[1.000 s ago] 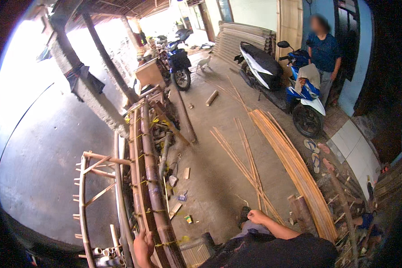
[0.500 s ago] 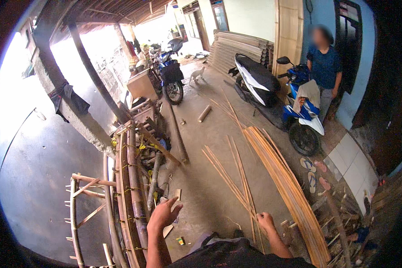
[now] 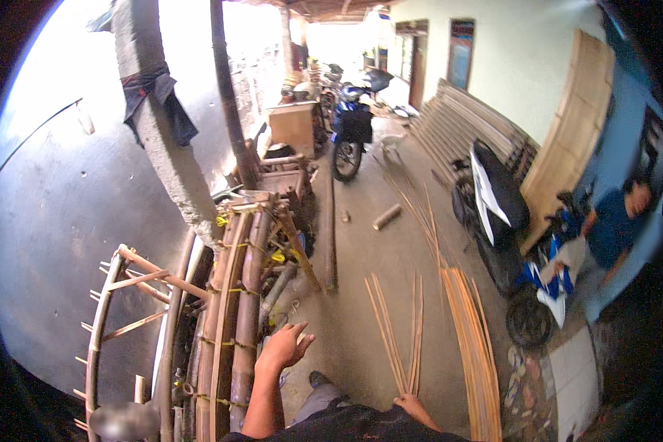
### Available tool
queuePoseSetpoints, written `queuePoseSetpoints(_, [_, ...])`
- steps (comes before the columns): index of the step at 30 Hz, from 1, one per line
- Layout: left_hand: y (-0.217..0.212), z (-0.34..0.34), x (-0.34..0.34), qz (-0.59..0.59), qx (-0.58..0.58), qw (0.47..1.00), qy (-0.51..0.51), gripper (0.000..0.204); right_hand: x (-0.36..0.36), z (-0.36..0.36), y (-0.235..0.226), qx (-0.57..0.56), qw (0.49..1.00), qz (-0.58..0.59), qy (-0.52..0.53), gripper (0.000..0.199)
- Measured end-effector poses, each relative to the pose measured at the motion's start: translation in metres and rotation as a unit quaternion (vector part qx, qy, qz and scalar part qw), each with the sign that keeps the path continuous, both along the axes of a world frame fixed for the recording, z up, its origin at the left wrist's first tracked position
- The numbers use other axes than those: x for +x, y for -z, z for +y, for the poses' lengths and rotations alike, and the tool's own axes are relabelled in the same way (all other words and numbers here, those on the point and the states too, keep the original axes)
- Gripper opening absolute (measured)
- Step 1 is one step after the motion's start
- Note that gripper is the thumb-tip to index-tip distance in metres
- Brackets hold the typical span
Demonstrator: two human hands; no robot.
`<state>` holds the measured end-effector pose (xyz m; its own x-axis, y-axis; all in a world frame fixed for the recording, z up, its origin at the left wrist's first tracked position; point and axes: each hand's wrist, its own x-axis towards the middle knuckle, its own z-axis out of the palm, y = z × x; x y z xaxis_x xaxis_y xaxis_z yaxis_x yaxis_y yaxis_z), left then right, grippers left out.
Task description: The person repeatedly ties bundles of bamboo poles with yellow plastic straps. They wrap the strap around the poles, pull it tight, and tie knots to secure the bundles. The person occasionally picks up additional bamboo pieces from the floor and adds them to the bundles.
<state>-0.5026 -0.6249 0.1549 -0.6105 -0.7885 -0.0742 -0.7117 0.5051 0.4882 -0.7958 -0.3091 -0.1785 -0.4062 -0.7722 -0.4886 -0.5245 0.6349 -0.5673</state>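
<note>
Thin bamboo strips (image 3: pixel 390 335) fan out ahead of me and come together at my right hand (image 3: pixel 414 407). That hand is closed around their near ends, partly hidden by my dark shirt. My left hand (image 3: pixel 287 348) is empty, its fingers stretched out and apart, just right of a bamboo frame (image 3: pixel 228 324) bound with yellow ties. To the right of the held strips lies a thick bundle of long bamboo strips (image 3: pixel 470 353) on the concrete floor.
Parked motorbikes stand ahead (image 3: pixel 352 129) and at right (image 3: pixel 532 317), where a person in a blue shirt (image 3: pixel 615 228) is close by. A short bamboo piece (image 3: pixel 387 216) and a long pole (image 3: pixel 330 228) lie on the floor. Farther off is a pale cat (image 3: pixel 390 144). A concrete post (image 3: pixel 158 125) leans at left.
My view has swung to the left. My right hand has drawn lower and closer to my body, with the strips converging at it. My left hand stays raised and empty.
</note>
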Motion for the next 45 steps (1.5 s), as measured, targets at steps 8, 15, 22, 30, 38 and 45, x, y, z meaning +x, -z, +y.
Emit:
queuePoseSetpoints(8, [-0.017,-0.131,0.066,-0.016,-0.012,0.988,-0.151,0.052,-0.036,-0.226,-0.025,-0.063,0.998,0.018,0.002,0.041])
queuePoseSetpoints(15, [-0.003,-0.158,0.1,0.013,-0.072,0.948,-0.311,0.052,-0.022,-0.382,-0.073,-0.031,0.98,0.024,-0.194,0.04])
queuePoseSetpoints(22, [0.043,-0.174,0.094,0.044,-0.071,0.902,-0.424,0.043,0.005,-0.497,-0.078,-0.046,0.906,-0.044,-0.419,0.038])
queuePoseSetpoints(30, [0.067,-0.292,0.059,-0.01,-0.055,0.859,-0.509,0.037,-0.028,-0.642,-0.106,-0.058,0.846,-0.04,-0.529,0.038])
queuePoseSetpoints(38, [0.1,-0.32,0.143,0.222,0.091,0.803,-0.546,0.043,-0.047,-0.708,-0.113,-0.054,0.861,-0.12,-0.491,0.036])
queuePoseSetpoints(45, [0.085,-0.344,0.103,0.037,0.051,0.887,-0.457,0.035,-0.031,-0.689,-0.081,-0.012,0.845,-0.113,-0.522,0.036])
